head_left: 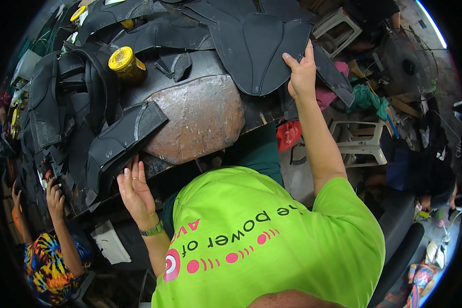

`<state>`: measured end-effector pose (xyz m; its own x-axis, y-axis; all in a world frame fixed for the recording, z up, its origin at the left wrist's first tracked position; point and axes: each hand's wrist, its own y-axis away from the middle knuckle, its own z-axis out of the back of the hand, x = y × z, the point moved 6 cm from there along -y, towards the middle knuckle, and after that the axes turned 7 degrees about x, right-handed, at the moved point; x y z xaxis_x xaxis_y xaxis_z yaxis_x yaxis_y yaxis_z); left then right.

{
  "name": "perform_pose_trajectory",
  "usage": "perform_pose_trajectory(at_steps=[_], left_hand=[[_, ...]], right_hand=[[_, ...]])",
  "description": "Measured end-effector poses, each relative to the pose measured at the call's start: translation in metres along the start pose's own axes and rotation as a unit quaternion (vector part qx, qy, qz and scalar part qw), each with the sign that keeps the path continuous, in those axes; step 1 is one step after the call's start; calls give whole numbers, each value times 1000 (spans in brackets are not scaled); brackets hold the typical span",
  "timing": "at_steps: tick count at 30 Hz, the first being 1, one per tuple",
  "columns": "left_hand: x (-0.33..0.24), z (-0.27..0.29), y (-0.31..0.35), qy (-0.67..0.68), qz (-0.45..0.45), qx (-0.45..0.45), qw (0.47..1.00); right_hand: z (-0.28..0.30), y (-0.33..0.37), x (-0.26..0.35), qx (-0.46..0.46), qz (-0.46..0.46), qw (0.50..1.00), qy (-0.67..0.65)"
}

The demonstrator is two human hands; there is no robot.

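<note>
My right hand (303, 74) grips the right edge of a large black padded panel (262, 51) with a rounded lower end and stitched seam lines. Its thumb lies on top; the other fingers are partly hidden. Near the table's front edge, my left hand (137, 192) has its fingers stretched out beside a long black padded piece (123, 141), the fingertips at its lower edge. That piece overlaps the left side of a worn brown slab (197, 118) on the table.
A jar with a yellow lid (127, 65) stands behind the slab. More black padded pieces (72, 97) pile up at the left. Another person's hand (55, 197) is at the table's left end. White stools (359, 143) and a fan (408, 64) stand at the right.
</note>
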<state>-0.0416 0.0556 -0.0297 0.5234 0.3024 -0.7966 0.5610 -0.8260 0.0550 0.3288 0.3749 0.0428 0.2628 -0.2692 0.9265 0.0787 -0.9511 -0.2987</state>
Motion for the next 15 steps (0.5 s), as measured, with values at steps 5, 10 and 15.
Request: perform_pose_trajectory(at_steps=[5, 10, 15], left_hand=[[-7, 14, -4, 11, -27, -44, 999], [-7, 16, -8, 76, -32, -11, 997], [-7, 17, -6, 140, -30, 10, 990]], right_hand=[[6, 1, -2, -16, 25, 999, 25], [8, -2, 5, -55, 44, 993, 92], [-8, -4, 23, -4, 43, 998, -38]])
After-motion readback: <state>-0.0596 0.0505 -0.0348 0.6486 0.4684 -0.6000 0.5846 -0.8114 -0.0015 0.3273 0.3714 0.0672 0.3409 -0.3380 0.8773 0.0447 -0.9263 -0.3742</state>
